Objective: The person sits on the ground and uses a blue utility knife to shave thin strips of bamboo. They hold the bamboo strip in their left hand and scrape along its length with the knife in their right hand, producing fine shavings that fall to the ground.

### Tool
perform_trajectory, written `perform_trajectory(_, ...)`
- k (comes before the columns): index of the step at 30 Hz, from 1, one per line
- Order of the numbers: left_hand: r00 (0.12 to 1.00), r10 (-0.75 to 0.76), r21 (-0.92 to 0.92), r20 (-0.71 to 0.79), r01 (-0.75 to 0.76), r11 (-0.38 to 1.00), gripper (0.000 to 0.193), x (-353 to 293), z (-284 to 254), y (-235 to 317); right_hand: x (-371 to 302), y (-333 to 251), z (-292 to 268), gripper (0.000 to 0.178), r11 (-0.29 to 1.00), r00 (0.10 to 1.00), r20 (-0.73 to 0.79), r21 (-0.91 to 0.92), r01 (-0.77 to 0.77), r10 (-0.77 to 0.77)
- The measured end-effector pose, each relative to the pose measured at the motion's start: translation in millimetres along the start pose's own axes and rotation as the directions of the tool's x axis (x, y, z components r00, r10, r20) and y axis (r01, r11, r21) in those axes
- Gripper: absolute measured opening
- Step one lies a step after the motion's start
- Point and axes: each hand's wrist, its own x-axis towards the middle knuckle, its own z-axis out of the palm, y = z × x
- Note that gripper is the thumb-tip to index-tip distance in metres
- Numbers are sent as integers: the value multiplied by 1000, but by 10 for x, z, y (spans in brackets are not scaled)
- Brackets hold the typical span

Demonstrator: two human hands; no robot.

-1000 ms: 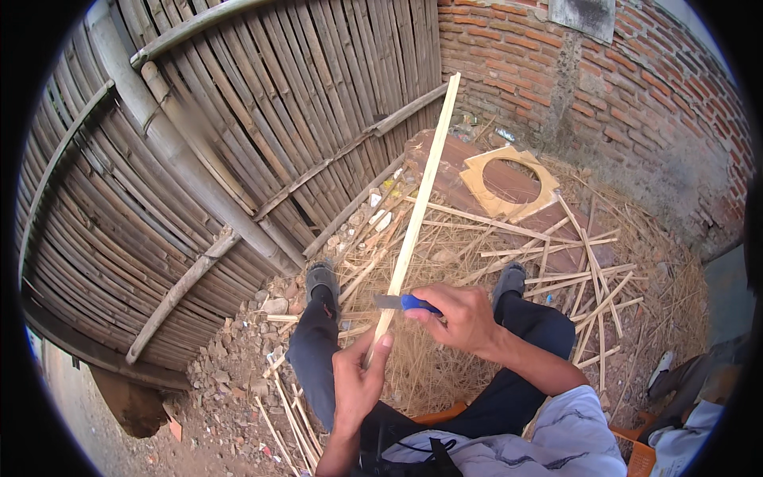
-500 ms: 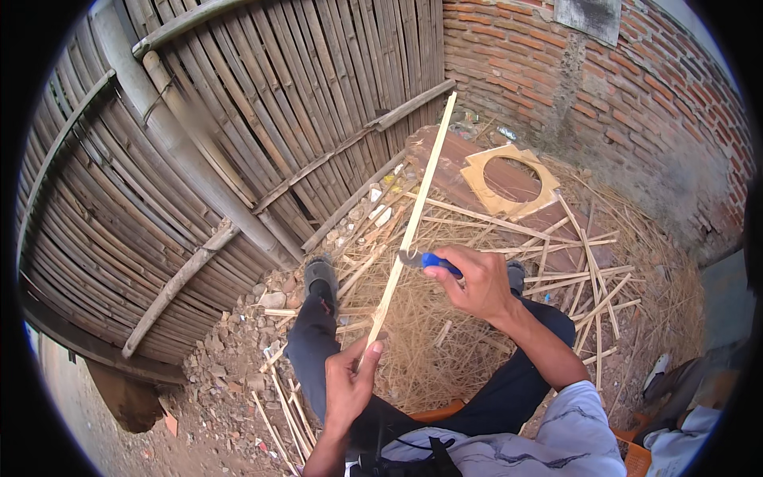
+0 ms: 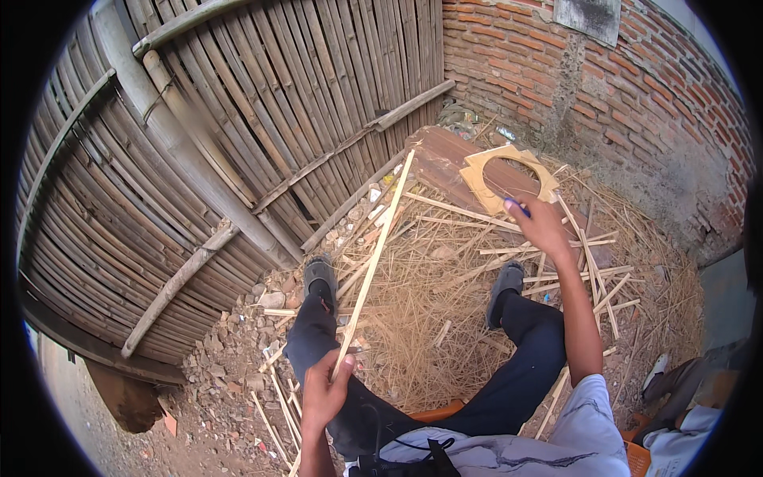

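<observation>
A long pale bamboo strip (image 3: 381, 246) slants away from me, its near end held in my closed left hand (image 3: 327, 391). A small dull edge shows beside that thumb; I cannot make out what it is. My right hand (image 3: 547, 228) is stretched out to the far right, closed on a blue-handled knife (image 3: 519, 207). The knife's blade is thin and hard to see against the cardboard sheet with a round hole (image 3: 547, 176) behind it. Strip and knife are apart. Dry shavings (image 3: 421, 350) lie heaped on the ground between my legs.
Several cut strips (image 3: 592, 262) lie crossed at the right, and more (image 3: 278, 413) at lower left. The cardboard rests on a brown board (image 3: 445, 159). A bamboo fence (image 3: 262, 103) and a brick wall (image 3: 628, 103) meet behind. Another person's leg (image 3: 675, 389) shows at lower right.
The knife has left the strip; my right hand has carried it away to the far right. My left hand has drawn the strip nearer and a little left. My right foot now shows more.
</observation>
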Motion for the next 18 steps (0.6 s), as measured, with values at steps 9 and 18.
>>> perform_trajectory(9, 992, -54, -414, 118, 98, 905, 37, 340, 342, 151, -930, -1014, 419, 33, 923, 956, 134, 326, 204, -259)
perform_trajectory(18, 994, 33, -438, 107, 17, 899, 38, 309, 606, 467, -1156, -1143, 657, 31, 747, 814, -78, 356, 562, -576)
